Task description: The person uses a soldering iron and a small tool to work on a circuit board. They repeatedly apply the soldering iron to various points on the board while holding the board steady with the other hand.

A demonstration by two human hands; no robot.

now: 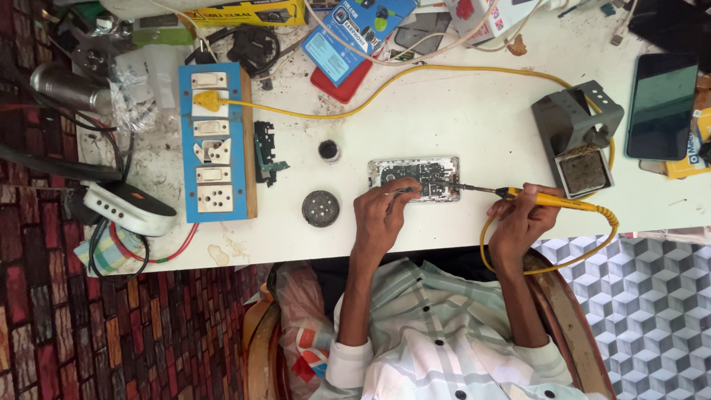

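An opened phone (415,176) with its circuit board exposed lies on the white table (459,111). My left hand (381,215) rests on its near edge and pinches thin metal tweezers (400,192) over the board. My right hand (522,218) grips a yellow-handled soldering iron (544,198), its dark tip (463,187) touching the phone's right end. The iron's yellow cable (489,244) loops off the table edge.
A grey soldering iron stand (581,141) with a sponge sits right of the phone, a black phone (661,107) beyond it. A blue switch-and-socket board (215,141) stands at left, with a small round tin (321,208), a little dark pot (329,151) and a loose circuit part (264,152) between.
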